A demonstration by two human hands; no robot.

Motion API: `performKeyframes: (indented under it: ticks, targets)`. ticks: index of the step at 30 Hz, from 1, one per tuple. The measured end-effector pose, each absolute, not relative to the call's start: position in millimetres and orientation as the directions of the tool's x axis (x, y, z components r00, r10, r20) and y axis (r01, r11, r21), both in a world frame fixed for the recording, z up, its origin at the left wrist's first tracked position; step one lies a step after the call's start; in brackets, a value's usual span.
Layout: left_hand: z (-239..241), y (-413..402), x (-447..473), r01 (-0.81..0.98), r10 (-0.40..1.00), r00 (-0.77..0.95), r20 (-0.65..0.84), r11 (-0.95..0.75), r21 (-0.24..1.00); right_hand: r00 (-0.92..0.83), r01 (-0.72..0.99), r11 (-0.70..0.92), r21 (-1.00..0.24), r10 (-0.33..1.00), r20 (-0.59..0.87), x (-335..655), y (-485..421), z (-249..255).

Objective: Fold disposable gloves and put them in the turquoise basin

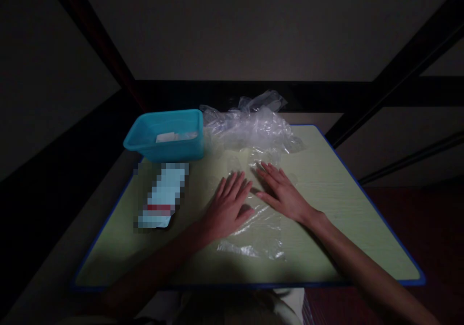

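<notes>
A clear, thin plastic bag (253, 233) lies spread out on the light green table, its wrinkled lower edge towards me. My left hand (227, 208) rests flat on the bag's left side, palm down with fingers stretched forward. On its upper right side lies my right hand (284, 194), also palm down, fingers extended and pointing up and left. Neither hand grips anything. Behind them sits a crumpled heap of clear plastic bags (253, 126) at the table's far edge.
A turquoise plastic basket (170, 151) stands at the back left, with a small white item (166, 137) inside. In front of it lies a blurred-out, phone-like object (165, 189). The table (337, 238) has a blue edge. A wall rises behind it.
</notes>
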State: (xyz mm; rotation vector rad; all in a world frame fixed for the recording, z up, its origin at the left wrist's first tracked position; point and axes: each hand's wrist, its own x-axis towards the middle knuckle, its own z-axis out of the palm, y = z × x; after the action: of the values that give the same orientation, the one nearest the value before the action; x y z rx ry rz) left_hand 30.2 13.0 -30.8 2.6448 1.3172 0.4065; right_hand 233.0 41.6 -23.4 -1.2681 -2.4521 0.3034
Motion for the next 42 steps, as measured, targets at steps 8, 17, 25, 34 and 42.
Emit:
performKeyframes:
  ticks: [8, 17, 25, 34, 42]
  targets:
    - [-1.7, 5.7, -7.7, 0.482, 0.624, 0.770, 0.133, -0.705, 0.520, -0.866, 0.455, 0.826, -0.332, 0.497, 0.050, 240.7, -9.0, 20.1]
    - [-5.0, -16.5, -13.6, 0.491, 0.603, 0.790, 0.114, -0.733, 0.471, -0.844, 0.516, 0.809, -0.282, 0.536, -0.006, 238.9, -26.0, 15.6]
    - [-11.8, -27.3, -7.0, 0.555, 0.602, 0.783, 0.154, -0.789, 0.264, -0.817, 0.515, 0.788, -0.339, 0.570, 0.083, 235.4, -23.3, 11.9]
    - [-14.2, -21.8, -0.5, 0.608, 0.653, 0.728, 0.209, -0.755, 0.243, -0.769, 0.575, 0.727, -0.374, 0.637, 0.056, 246.2, -24.3, 12.4]
    - [-9.5, -19.8, -4.6, 0.606, 0.723, 0.663, 0.192, -0.669, 0.430, -0.783, 0.562, 0.754, -0.339, 0.618, 0.076, 248.8, -26.9, 8.6]
